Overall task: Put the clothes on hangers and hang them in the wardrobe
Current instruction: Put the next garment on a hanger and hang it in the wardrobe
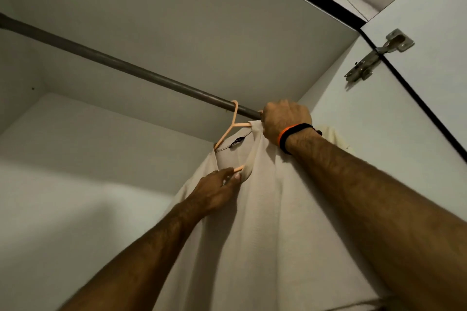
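A cream garment point(265, 222) hangs from a peach plastic hanger point(228, 131), whose hook sits over the dark metal wardrobe rod point(121, 64). My left hand point(217, 190) pinches the hanger's lower bar and the cloth at the neckline. My right hand point(284, 120), with a black and orange band at the wrist, is curled at the garment's right shoulder by the rod's right end. Its fingers are hidden, so what they grip is unclear. A pale yellow garment point(336, 136) peeks out behind my right wrist.
The wardrobe's white interior walls and top panel point(202, 15) surround the rod. The side panel with a metal door hinge point(379, 54) stands at the right. The rod left of the hanger is bare.
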